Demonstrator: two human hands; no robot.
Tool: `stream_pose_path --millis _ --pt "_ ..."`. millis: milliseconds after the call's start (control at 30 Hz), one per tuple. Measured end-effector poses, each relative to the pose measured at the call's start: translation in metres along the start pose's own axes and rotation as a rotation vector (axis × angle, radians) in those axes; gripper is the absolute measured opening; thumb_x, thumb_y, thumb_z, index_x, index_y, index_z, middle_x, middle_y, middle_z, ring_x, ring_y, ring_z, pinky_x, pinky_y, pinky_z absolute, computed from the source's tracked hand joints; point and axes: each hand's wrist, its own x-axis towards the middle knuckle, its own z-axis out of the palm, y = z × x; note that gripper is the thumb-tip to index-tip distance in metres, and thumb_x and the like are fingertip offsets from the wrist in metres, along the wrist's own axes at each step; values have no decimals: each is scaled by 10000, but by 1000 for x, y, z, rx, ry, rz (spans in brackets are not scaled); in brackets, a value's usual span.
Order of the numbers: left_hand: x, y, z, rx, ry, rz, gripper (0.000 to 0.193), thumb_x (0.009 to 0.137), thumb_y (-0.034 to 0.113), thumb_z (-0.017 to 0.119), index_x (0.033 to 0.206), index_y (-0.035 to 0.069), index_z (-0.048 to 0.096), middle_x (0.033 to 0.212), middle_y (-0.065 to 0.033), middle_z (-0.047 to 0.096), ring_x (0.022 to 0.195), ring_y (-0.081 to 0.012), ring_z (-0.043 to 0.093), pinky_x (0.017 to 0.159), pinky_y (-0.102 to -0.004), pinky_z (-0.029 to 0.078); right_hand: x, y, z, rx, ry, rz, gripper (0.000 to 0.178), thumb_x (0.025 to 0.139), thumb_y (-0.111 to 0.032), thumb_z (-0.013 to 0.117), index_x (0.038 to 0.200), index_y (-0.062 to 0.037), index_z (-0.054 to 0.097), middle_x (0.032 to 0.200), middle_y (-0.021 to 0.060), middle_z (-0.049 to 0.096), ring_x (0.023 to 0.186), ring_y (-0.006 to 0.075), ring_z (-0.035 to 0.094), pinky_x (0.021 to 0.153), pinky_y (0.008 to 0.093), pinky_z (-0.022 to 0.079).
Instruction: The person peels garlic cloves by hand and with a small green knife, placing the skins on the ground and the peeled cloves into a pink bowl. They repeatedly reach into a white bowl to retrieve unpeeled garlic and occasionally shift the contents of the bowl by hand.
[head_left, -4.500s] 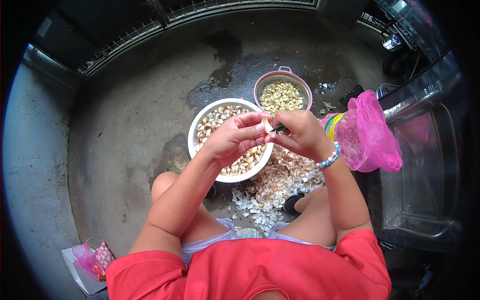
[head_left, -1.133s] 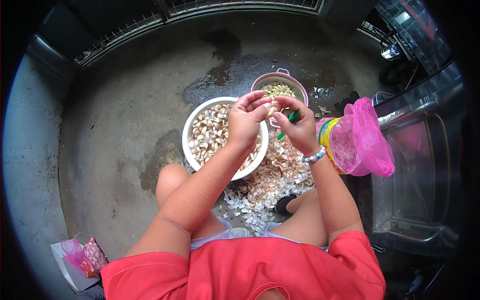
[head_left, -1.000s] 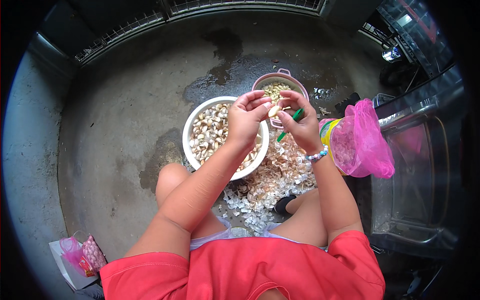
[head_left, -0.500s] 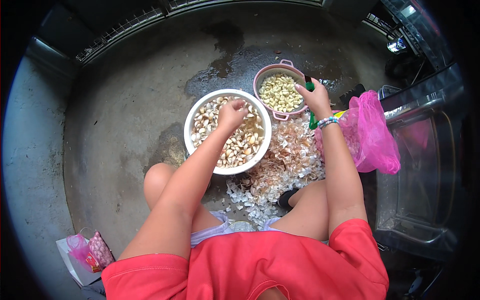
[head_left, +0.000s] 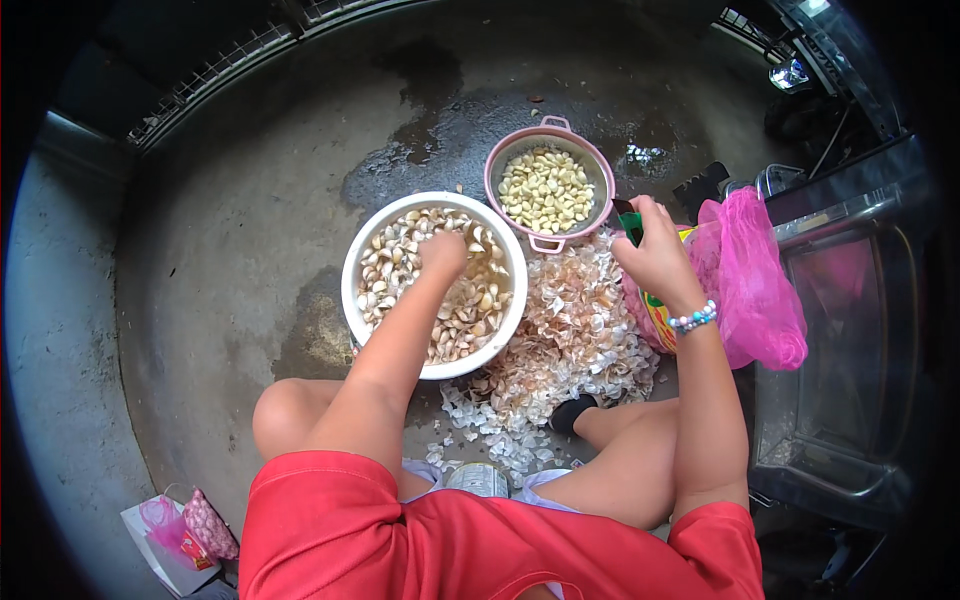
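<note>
Head view, looking down at bare concrete floor, wet patches near top.

Left hand now down inside white bowl, resting on unpeeled garlic cloves; fingers curled into the pile, whether closed on a clove or just touching, can't tell. Half a sec ago same hand already in the bowl; approx 1 s ago both hands raised together over the bowl's far rim, working one clove.

Right hand now well apart from left, off to the right near pink plastic bag, beaded bracelet at wrist. Fingers closed round a small green-handled tool, prob. a knife; blade not visible.

Pink pot w/ peeled cloves sits just beyond white bowl, rims nearly touching. Heap of papery skins spread on floor between bowl, pot and right leg.

Judging from the split: one clove likely finished w/ and dropped in the pink pot, left hand gone back for another. White bowl still holds plenty of unpeeled cloves, so peeling looks far from done.

Lower left corner: small white bag w/ pink contents, untouched.
</note>
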Motion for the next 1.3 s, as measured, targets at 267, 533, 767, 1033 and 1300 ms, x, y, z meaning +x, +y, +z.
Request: stream_pose_path --millis 267,533,767,1033,1300 --pt "19 -23 50 -364 401 76 174 722 116 628 885 115 687 859 -145 651 792 -286 631 720 -383 494 3 12 16 -55 -257 -173 235 712 17 460 944 38 492 925 277 556 907 411 535 797 457 418" --pt "-77 -3 -101 -1447 -488 171 176 854 142 590 1009 59 583 862 -52 633 782 -152 632 697 -286 535 -8 -27 18 38 -343 -308 183 824 -126 480 952 -6 531 844 241 599 831 393 574 734 462 436" --pt "-192 16 -165 -1607 -435 396 272 874 119 557 1122 8 549 947 -61 596 823 -141 600 774 -272 511 -34 -70 9 376 -126 -628 203 844 -156 541 1013 -45 541 793 183 603 748 360 583 641 404 449" --pt "-233 15 -164 -1701 -325 441 265 865 150 583 1065 -25 583 888 -75 622 741 -123 609 691 -227 519 -56 -101 -13 161 -58 -730 300 758 -340 651 790 -52 573 686 131 562 642 310 575 560 378 438" --pt "-236 13 -163 -1633 -304 503 281 852 135 601 1082 -26 579 900 -57 611 756 -101 580 709 -237 496 -56 -106 -12 100 -107 -751 337 713 -362 691 798 -55 578 695 124 590 644 308 588 561 380 451"
